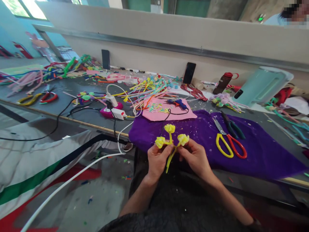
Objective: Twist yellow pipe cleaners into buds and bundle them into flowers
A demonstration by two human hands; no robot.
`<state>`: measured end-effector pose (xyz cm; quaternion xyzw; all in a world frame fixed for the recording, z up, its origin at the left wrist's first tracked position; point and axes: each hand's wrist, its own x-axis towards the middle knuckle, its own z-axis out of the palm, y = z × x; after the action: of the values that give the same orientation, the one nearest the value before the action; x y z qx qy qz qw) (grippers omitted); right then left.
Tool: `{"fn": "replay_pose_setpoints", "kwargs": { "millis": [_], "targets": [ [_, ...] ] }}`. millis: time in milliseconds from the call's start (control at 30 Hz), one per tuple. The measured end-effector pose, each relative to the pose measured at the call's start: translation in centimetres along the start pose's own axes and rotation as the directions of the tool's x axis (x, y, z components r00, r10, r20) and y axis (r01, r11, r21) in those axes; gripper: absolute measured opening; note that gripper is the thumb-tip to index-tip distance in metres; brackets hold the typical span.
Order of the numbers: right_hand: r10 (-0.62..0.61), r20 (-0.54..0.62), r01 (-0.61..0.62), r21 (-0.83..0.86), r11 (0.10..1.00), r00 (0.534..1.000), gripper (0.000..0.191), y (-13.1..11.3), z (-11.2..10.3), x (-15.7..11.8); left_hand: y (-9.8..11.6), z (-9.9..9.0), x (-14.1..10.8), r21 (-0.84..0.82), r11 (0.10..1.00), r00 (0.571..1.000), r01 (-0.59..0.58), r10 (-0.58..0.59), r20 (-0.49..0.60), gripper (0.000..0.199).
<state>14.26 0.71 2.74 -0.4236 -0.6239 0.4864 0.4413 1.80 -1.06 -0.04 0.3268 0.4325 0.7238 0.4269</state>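
Over the near edge of the table [84, 87], hold a yellow flower sprig [172, 155] between both hands, with three fuzzy heads up and a stem slanting downward. Pinch it near the joint with the left hand [158, 158], with thumb against bent fingers; grip it with the right hand [195, 158] just beneath the right-hand head, with fingertips partly hidden. Find purple cloth [260, 158] spread ahead and to the right, draped over the table's near edge. Have a crumb-strewn strip of it between the flowers and the near edge of a pink sheet [156, 115]. See a blue glue gun [179, 103] resting on that sheet, toward its right side. To the right of the right hand, have a stretch of that cloth as moving room, then scissors [226, 134] with one yellow and one red handle, and dark pliers [228, 122] just beside. To the left, past the cloth's edge, note a power strip [117, 113] close to the table's wooden rim and a white cable [56, 193] hanging below it. Farther back, find a heap of coloured strips [154, 91], then a phone [189, 73] leaning on the white panel [145, 27] along the table's far side. Spot a bottle [222, 84] with a red cap and a pale teal box [264, 85] farther right. Cannot make out lettering on either at this size; see a small lit green sign [260, 17] at upper right, likewise too small to read.
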Motion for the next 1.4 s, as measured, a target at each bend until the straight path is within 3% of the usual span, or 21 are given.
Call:
{"fn": "replay_pose_setpoints", "kwargs": {
  "millis": [433,633,867,1100,1400],
  "targets": [
    [-0.169,-0.042,0.166,-0.062,0.984,0.985,0.006,0.4,-0.5,0.1,-0.1,-0.2,0.5,-0.107,0.994,0.999,0.036,-0.037,-0.010,0.015],
    [-0.266,-0.009,0.265,-0.086,0.961,0.964,0.004,0.2,-0.6,0.3,0.0,-0.5,0.5,-0.119,0.991,0.998,0.066,-0.066,0.003,0.015],
    [-0.242,-0.033,0.242,-0.015,0.970,0.970,0.005,0.8,-0.4,0.6,0.0,-0.3,0.2,-0.156,0.983,0.995,0.096,-0.089,0.049,0.015],
    [-0.112,-0.041,0.117,0.132,0.984,0.993,0.011,1.5,0.0,0.6,-0.1,-0.1,0.1,-0.164,0.979,0.993,0.119,-0.114,0.042,0.018],
    [-0.064,-0.056,0.075,0.223,0.972,0.996,0.012,1.8,0.6,0.5,0.2,-0.4,0.2,0.009,0.993,0.990,0.120,-0.121,0.072,0.013]
  ]
}}
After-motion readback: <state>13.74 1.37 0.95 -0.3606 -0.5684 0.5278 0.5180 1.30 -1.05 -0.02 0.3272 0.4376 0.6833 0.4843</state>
